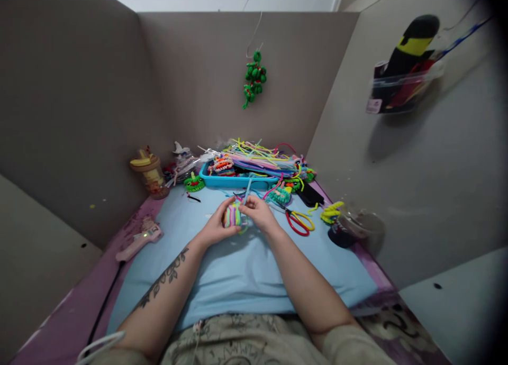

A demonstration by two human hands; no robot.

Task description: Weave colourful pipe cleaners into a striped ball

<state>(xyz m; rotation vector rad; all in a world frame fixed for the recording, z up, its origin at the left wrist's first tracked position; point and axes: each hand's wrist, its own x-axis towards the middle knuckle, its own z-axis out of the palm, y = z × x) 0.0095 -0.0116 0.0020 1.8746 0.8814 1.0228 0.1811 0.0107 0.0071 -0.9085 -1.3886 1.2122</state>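
Note:
In the middle of the head view, my left hand point(217, 223) is closed around a small striped pipe-cleaner piece point(232, 216) in pink, green, purple and yellow. Close beside it, my right hand point(257, 212) pinches a light-blue pipe cleaner point(248, 188) that sticks up from the piece. My fingers partly hide where the two meet. Scissors point(300, 222) with red and yellow handles lie to the right of my right hand. A teal pipe-cleaner figure point(280, 194) rests just beyond them.
Behind my hands, a blue tray point(238, 182) is heaped with pipe cleaners point(257, 156). A pink glue gun point(141, 239) lies at left, near a tan cup point(148, 169). A black phone-like object point(310, 194) and a dark cup point(342, 234) stand at right. Grey panels surround the table.

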